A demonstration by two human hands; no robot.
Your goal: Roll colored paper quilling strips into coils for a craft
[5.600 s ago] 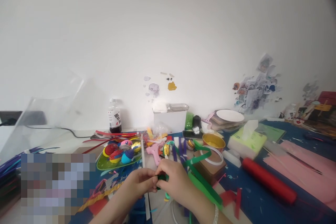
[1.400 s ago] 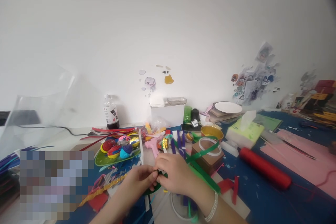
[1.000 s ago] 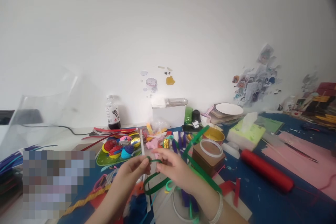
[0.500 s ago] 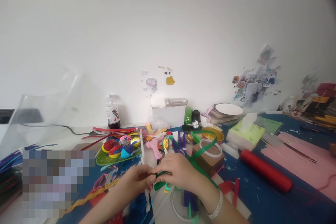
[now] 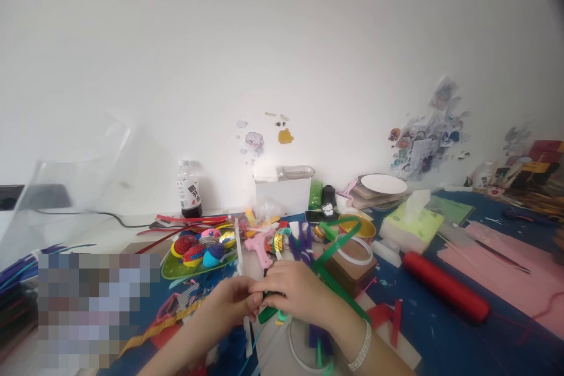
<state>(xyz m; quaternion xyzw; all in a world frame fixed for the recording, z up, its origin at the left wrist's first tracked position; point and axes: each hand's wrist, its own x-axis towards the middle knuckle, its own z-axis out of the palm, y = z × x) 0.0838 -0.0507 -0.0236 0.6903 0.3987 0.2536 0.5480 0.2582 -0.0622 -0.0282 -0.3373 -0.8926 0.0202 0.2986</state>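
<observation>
Closely pinched: a green strip [image 5: 267, 315] between left hand [image 5: 235, 298] and right hand [image 5: 293, 289], lower centre of frame

The hands meet fingertip to fingertip above a cluttered counter [image 5: 423, 335]. Both are closed on the green strip, mostly hidden by the fingers; a short loop shows beneath the right hand. Just above lies a pink glue gun [image 5: 259, 247]; left of centre, ribbed balls [image 5: 214, 254] fill a green tray [image 5: 173, 273]. Right of centre, a longer green band [image 5: 337, 245] arches before a brown box [image 5: 359, 276]; whether it joins the strip cannot be told.

If either pinch slackens, the strip, probably springy, could uncoil. The right forearm, wearing a sparkly bracelet [image 5: 361, 349], might snag the longer green band if swept sideways.
</observation>
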